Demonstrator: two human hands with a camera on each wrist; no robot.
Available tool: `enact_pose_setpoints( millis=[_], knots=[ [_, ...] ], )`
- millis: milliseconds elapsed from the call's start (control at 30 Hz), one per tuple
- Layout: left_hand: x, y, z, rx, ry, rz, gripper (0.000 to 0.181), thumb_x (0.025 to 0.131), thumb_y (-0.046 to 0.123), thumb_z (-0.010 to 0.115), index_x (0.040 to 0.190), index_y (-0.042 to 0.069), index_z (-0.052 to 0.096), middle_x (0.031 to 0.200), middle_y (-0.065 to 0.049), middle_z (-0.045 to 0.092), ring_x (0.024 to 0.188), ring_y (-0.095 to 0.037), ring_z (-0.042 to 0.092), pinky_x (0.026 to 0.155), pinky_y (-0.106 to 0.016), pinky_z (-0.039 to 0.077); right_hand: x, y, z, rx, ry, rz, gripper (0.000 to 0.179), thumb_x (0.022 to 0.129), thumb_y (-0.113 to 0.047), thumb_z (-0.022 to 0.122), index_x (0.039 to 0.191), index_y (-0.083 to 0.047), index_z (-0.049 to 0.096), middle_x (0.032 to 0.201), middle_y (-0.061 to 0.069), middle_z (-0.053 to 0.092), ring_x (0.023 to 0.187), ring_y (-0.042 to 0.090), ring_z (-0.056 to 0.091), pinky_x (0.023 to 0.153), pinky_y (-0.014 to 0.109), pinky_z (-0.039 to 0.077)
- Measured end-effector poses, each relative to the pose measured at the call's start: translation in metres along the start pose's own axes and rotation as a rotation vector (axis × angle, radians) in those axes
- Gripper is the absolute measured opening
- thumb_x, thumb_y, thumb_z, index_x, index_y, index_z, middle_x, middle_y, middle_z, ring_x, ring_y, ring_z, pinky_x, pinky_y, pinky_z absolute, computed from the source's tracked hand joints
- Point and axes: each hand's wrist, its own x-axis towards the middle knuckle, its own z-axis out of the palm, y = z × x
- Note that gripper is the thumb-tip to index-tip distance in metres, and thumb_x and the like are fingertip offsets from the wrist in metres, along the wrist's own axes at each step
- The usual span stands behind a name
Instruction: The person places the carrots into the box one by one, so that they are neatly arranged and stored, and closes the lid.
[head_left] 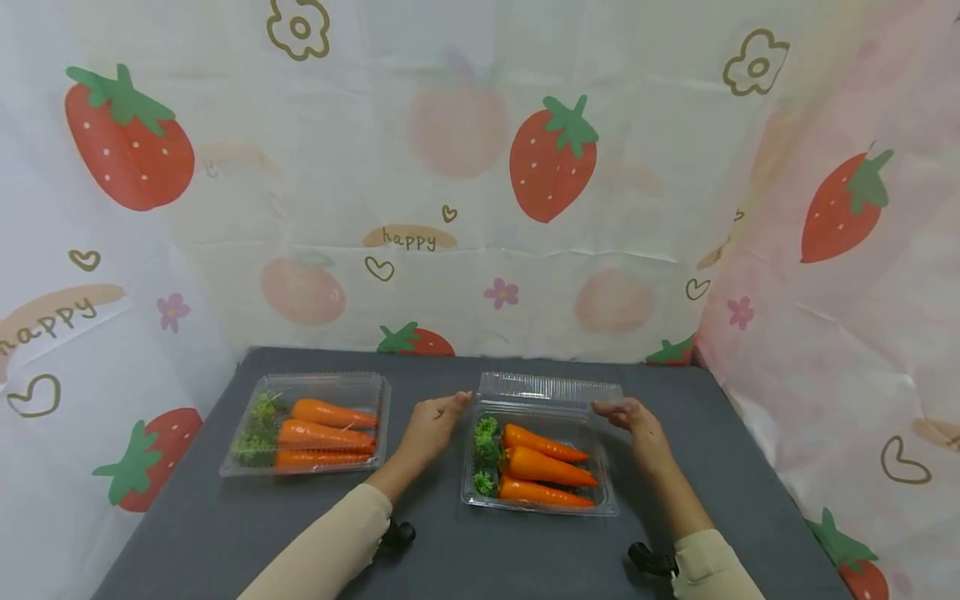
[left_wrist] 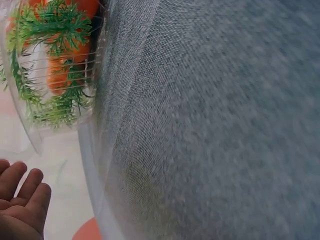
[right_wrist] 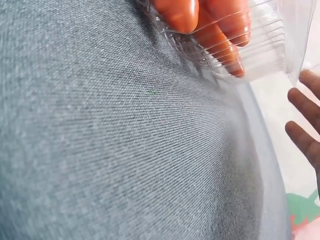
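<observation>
A clear plastic clamshell box (head_left: pixel 540 510) sits right of centre, holding orange carrots (head_left: pixel 551 467) with leafy green tops (head_left: pixel 486 437). Its ribbed lid (head_left: pixel 551 387) is raised at the back. My left hand (head_left: pixel 435 425) pinches the lid's left edge with its fingertips; in the left wrist view its other fingers (left_wrist: pixel 37 192) are fairly straight. At the lid's opposite edge, my right hand (head_left: pixel 641 429) pinches with its fingertips. The right wrist view shows the remaining fingers (right_wrist: pixel 302 140) spread. Both thumbs are out of the wrist views.
A second clear box (head_left: pixel 381 442) of carrots stands to the left with its lid down. Both boxes rest on a dark grey cloth-covered table (head_left: pixel 195 533). Strawberry-printed sheets (head_left: pixel 465 317) hang behind it and along both sides.
</observation>
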Motion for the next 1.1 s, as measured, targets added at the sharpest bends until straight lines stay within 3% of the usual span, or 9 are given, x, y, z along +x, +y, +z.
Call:
enact_pose_setpoints(
  millis=[67, 200, 433, 533, 700, 867, 1100],
  knots=[
    [-0.002, 0.0, -0.003, 0.012, -0.02, 0.008, 0.044, 0.109, 0.041, 0.049, 0.13, 0.01, 0.072, 0.13, -0.004, 0.071, 0.124, -0.026, 0.066, 0.097, -0.045, 0.057, -0.002, 0.007, 0.001, -0.027, 0.008, 0.03, 0.049, 0.115, -0.014, 0.021, 0.12, 0.009, 0.063, 0.124, 0.031, 0.066, 0.114, 0.029, 0.067, 0.104, 0.033, 0.055],
    [-0.004, 0.003, -0.007, 0.013, -0.057, -0.009, 0.044, 0.107, 0.043, 0.052, 0.133, 0.013, 0.07, 0.133, -0.002, 0.07, 0.126, -0.023, 0.065, 0.105, -0.049, 0.054, -0.004, 0.013, 0.0, -0.042, 0.013, 0.059, 0.046, 0.115, -0.019, 0.026, 0.124, 0.003, 0.066, 0.127, 0.018, 0.068, 0.114, -0.001, 0.061, 0.103, 0.03, 0.054],
    [-0.008, 0.008, -0.018, 0.003, -0.162, -0.047, 0.043, 0.106, 0.042, 0.055, 0.137, 0.015, 0.068, 0.14, 0.001, 0.065, 0.127, -0.022, 0.063, 0.107, -0.048, 0.053, -0.011, 0.011, -0.004, -0.024, 0.02, 0.065, 0.041, 0.114, -0.018, 0.034, 0.127, 0.006, 0.064, 0.122, -0.013, 0.067, 0.111, -0.005, 0.059, 0.098, 0.022, 0.053],
    [-0.009, 0.01, -0.023, -0.014, -0.226, -0.059, 0.045, 0.106, 0.043, 0.055, 0.14, 0.016, 0.065, 0.143, -0.001, 0.063, 0.129, -0.024, 0.062, 0.108, -0.048, 0.052, -0.014, 0.008, -0.007, -0.076, 0.023, 0.104, 0.038, 0.113, -0.018, 0.037, 0.129, 0.003, 0.065, 0.123, -0.003, 0.069, 0.11, -0.002, 0.06, 0.095, 0.02, 0.051],
    [-0.012, 0.009, -0.032, -0.048, -0.315, -0.071, 0.05, 0.106, 0.044, 0.055, 0.147, 0.015, 0.059, 0.147, -0.005, 0.059, 0.132, -0.027, 0.059, 0.11, -0.05, 0.05, -0.018, -0.002, -0.011, -0.095, -0.01, 0.174, 0.037, 0.112, -0.018, 0.041, 0.133, 0.001, 0.064, 0.128, 0.021, 0.067, 0.107, 0.004, 0.06, 0.092, 0.029, 0.054],
    [-0.016, 0.009, -0.038, -0.073, -0.33, -0.039, 0.05, 0.105, 0.039, 0.058, 0.148, 0.012, 0.057, 0.147, -0.009, 0.059, 0.131, -0.027, 0.06, 0.109, -0.048, 0.051, -0.022, -0.015, -0.013, -0.111, -0.021, 0.222, 0.034, 0.11, -0.021, 0.049, 0.133, -0.002, 0.065, 0.123, 0.019, 0.068, 0.1, 0.004, 0.061, 0.088, 0.036, 0.057],
    [-0.021, 0.015, -0.04, -0.053, -0.329, -0.01, 0.046, 0.104, 0.037, 0.061, 0.144, 0.014, 0.061, 0.146, -0.006, 0.061, 0.128, -0.025, 0.063, 0.106, -0.046, 0.054, -0.028, -0.028, -0.017, -0.163, -0.042, 0.258, 0.033, 0.108, -0.027, 0.054, 0.13, -0.007, 0.069, 0.116, 0.014, 0.072, 0.097, 0.013, 0.065, 0.084, 0.035, 0.059]
  ],
)
